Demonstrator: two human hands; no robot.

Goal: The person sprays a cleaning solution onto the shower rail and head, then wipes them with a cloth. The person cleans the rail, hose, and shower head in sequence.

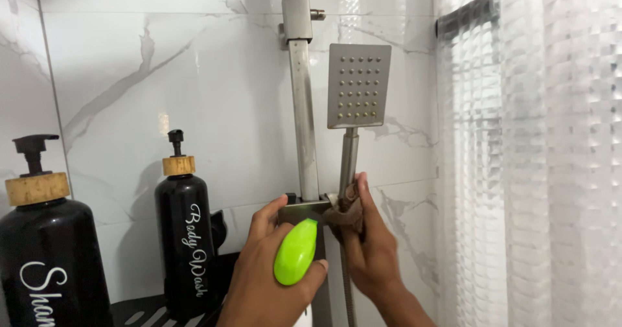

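A: White marbled tiles (214,74) stood behind, a sheer curtain (538,171) to your right.

B: And the hands?

A: Your left hand (265,281) was raised, fingers wrapped round a green sprayer (295,252) below the steel bar (303,119). Your right hand (369,249) pinched a brown cloth (342,213) against the shower handle (348,162), wrist bent up.

B: The shelf?

A: Two black pump bottles (184,236) stood on a dark rack (139,311), left.

Bright daylight through the curtain (544,171); sharp, soft shadows.
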